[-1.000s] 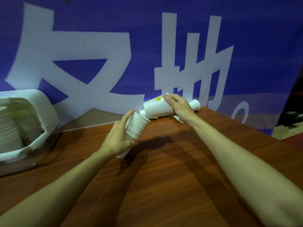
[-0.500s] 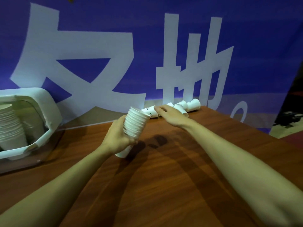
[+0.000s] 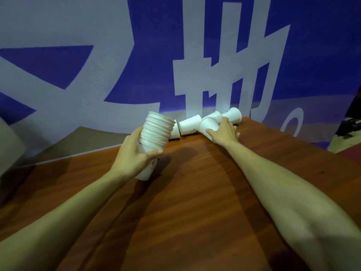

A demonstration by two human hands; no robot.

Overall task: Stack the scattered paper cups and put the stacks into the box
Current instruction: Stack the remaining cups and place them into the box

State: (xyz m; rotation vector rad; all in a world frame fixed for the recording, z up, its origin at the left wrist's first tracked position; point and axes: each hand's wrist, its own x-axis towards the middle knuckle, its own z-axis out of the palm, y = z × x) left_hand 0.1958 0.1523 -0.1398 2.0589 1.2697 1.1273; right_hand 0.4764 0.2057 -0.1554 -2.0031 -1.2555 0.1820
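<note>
Above brown wooden table (image 3: 195, 192), left hand (image 3: 132, 155) grips tilted stack of white paper cups (image 3: 156, 132); right hand (image 3: 224, 133) clasps one loose white paper cup (image 3: 207, 124) lying at far edge

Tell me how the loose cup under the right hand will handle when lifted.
The loose cup lies on its side on the table, so it probably rolls in a curve if nudged. It looks like thin paper, likely very light and easy to crush, so the right hand should use a gentle grip.
</note>
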